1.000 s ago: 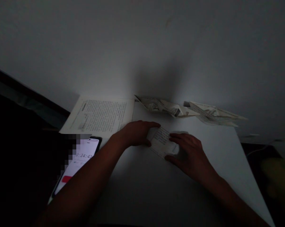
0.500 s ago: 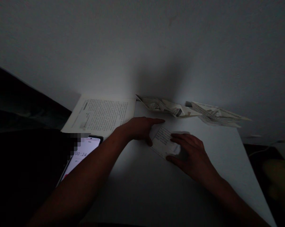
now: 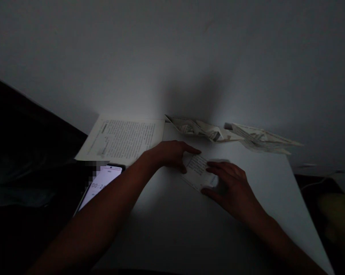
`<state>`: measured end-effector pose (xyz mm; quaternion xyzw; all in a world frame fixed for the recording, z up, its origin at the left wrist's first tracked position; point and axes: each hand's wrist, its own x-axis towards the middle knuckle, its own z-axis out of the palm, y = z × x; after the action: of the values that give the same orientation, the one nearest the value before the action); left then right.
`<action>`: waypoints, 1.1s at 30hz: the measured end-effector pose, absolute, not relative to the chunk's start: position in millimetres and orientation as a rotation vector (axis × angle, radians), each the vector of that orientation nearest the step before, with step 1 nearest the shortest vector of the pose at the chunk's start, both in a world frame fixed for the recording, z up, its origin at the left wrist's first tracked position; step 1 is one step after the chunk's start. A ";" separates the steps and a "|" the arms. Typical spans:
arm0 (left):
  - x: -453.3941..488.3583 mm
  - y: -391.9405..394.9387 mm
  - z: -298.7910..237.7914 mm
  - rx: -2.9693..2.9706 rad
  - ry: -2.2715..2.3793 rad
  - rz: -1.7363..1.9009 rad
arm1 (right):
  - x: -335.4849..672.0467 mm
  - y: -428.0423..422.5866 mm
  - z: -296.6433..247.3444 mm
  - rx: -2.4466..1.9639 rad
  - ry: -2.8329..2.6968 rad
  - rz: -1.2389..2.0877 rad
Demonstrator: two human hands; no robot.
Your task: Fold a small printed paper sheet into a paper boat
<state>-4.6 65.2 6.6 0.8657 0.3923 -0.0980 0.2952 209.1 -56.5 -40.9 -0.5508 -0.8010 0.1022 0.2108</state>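
A small folded piece of printed paper lies flat on the white table between my hands. My left hand reaches over its left side, index finger stretched to the paper's far corner and thumb by its left edge. The other fingers of that hand are partly hidden. On the right, my right hand rests with fingers and thumb apart, their tips touching the paper's right part. Neither hand is closed round anything. Dim light blurs the paper's fold lines.
Folded paper boats stand along the wall behind my hands, with another paper boat at the right. An open stack of printed pages lies at the back left. A lit phone showing a timer is partly behind my left forearm.
My left index fingertip has come down slightly toward me, onto the paper's far corner. My right hand and the paper stay in nearly the same place.
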 end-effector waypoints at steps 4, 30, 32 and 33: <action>-2.8 66.2 10.2 2.268 1.062 -0.264 | 209.1 -56.7 -40.9 -1.529 -2.226 0.280; 0.4 58.6 -1.4 2.390 1.128 -0.099 | 212.4 -57.3 -41.4 -1.505 -2.232 0.306; 0.9 56.6 -1.5 2.369 1.140 -0.063 | 212.5 -57.3 -41.5 -1.504 -2.232 0.301; 1.3 56.2 -1.5 2.356 1.136 -0.037 | 212.5 -57.3 -41.6 -1.502 -2.232 0.300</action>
<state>1.3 56.2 -1.5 0.8698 0.4192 -0.0137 0.2599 212.5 -57.3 -41.6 -0.5419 -0.8050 0.1083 0.2157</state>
